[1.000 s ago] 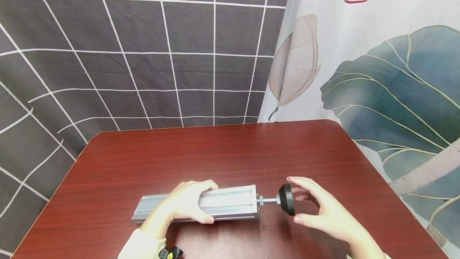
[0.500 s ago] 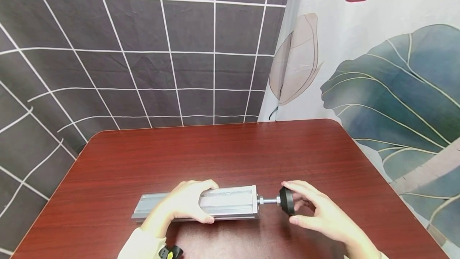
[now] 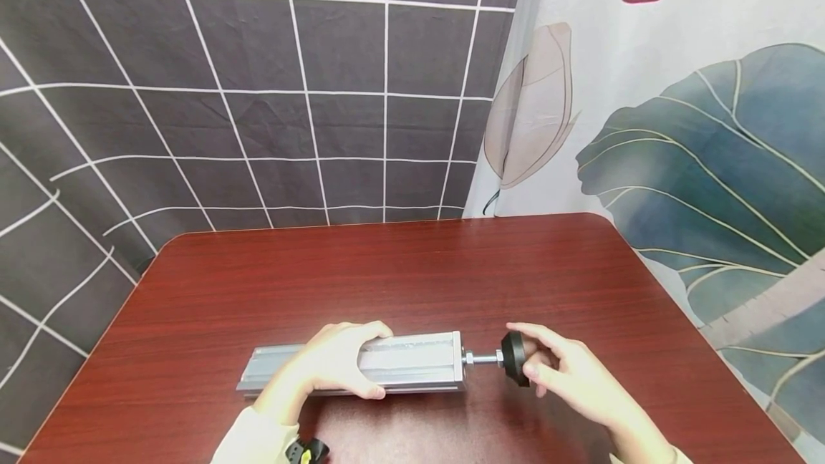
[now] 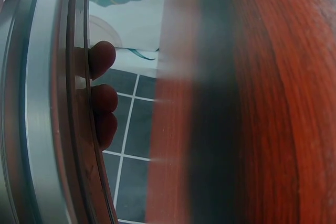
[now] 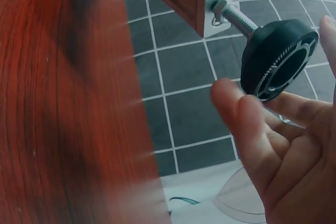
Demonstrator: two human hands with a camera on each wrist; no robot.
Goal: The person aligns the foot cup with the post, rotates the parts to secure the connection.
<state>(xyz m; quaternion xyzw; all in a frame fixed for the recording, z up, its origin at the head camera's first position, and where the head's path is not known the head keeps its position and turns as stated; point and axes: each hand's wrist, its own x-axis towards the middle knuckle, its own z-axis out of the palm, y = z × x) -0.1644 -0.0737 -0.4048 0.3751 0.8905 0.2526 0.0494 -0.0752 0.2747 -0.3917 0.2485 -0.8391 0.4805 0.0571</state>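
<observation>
An aluminium profile (image 3: 412,360) lies lengthwise on the table, its grooved side visible in the left wrist view. My left hand (image 3: 338,360) grips it from above, thumb on the near side and fingers over the far side; several fingertips show past its edge in the left wrist view. From the profile's right end plate (image 5: 218,3) sticks out a threaded rod (image 3: 483,359) with nuts, ending in a black levelling foot (image 5: 278,59). My right hand (image 3: 576,378) has its fingers bent about that foot, thumb at its near rim, index finger reaching along the far side. Exact finger contact is partly hidden.
The reddish-brown wooden table (image 3: 361,271) extends behind the profile to its back edge. A dark grid-patterned cloth (image 3: 335,120) hangs behind it, and a white leaf-print curtain (image 3: 548,106) hangs at the right. A black wrist strap (image 3: 306,451) sits at the left sleeve.
My right hand has come in leftward to the levelling foot, and its thumb has swung up across the rim with the fingers curling more. The left hand and profile have stayed put.
</observation>
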